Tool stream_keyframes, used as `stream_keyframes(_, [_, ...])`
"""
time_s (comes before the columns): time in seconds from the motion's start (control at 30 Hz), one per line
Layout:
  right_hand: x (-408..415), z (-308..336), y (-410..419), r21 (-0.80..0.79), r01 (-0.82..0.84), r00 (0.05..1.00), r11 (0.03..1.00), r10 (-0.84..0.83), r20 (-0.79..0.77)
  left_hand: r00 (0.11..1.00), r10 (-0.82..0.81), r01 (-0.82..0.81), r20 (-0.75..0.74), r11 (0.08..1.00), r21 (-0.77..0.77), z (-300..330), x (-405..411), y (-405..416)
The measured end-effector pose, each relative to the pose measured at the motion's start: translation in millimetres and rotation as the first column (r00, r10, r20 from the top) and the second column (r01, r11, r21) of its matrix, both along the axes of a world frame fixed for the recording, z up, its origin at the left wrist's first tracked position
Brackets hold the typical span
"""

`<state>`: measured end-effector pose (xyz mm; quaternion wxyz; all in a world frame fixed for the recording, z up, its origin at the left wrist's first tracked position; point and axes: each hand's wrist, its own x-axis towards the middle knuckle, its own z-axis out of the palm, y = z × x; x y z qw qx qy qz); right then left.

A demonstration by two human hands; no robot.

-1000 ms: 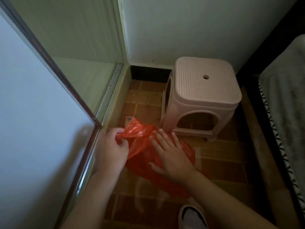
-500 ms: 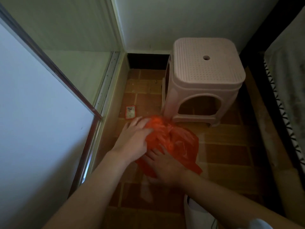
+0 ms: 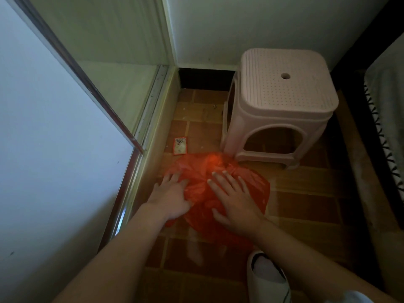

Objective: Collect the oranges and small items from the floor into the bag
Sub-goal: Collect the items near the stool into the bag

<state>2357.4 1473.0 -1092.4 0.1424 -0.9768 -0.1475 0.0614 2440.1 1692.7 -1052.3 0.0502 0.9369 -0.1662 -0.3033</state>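
Bag (image 3: 220, 184): lies on the floor (image 3: 306, 193), in the middle, just in front of the stool's near left leg.
Left hand (image 3: 170, 197): rests flat on the bag's left edge, between the bag and the door track.
Right hand (image 3: 235, 197): lies flat on top of the bag, to the right of the left hand.
Packet (image 3: 180, 145): on the floor just behind the bag, left of the stool, beside the door track.
Stool (image 3: 282, 101): stands behind and right of the bag, near the back wall.
Door track (image 3: 153, 110): runs along the floor's left side.
Bed (image 3: 387, 119): along the right edge.
Slipper (image 3: 267, 278): on the floor in front of the bag, under the right forearm.
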Motion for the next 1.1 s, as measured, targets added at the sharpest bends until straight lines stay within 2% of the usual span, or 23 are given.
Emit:
stream_keyframes(0.13, [10,-15,9,0.006,-0.021,0.969,1.0,0.022,-0.245,0.992,-0.079,0.093,0.101,0.986,-0.14,4,-4,-8])
stream_keyframes(0.2, [14,-20,14,0.023,-0.045,0.947,0.999,0.05,-0.316,0.986,-0.116,0.136,0.119,0.974,-0.18,-2,-6,-15])
stream_keyframes(0.37, [18,-24,3,-0.103,-0.162,0.947,0.981,0.126,-0.294,0.975,-0.16,0.186,0.154,0.967,-0.176,-28,-13,-10])
stream_keyframes(0.47, [13,-28,-6,-0.112,-0.19,0.928,0.975,0.141,-0.345,0.972,-0.157,0.189,0.174,0.964,-0.185,-27,-12,-5])
stream_keyframes(0.57, [10,-34,-19,-0.144,-0.16,0.932,0.976,0.102,-0.348,0.972,-0.154,0.167,0.177,0.984,-0.059,-26,-8,-1])
stream_keyframes(0.77, [17,-30,-55,-0.287,0.056,0.938,0.956,-0.149,-0.312,0.983,-0.049,0.014,0.176,0.981,0.195,-35,-7,-1])
stream_keyframes(0.9, [16,-26,-72,-0.308,0.223,0.901,0.925,-0.316,-0.296,0.977,0.13,-0.152,0.172,0.981,0.125,-39,-7,-17])
stream_keyframes(1.1, [15,-11,-75,-0.228,0.434,0.847,0.871,-0.481,-0.225,0.941,0.294,-0.296,0.169,0.955,-0.012,-51,-4,-33])
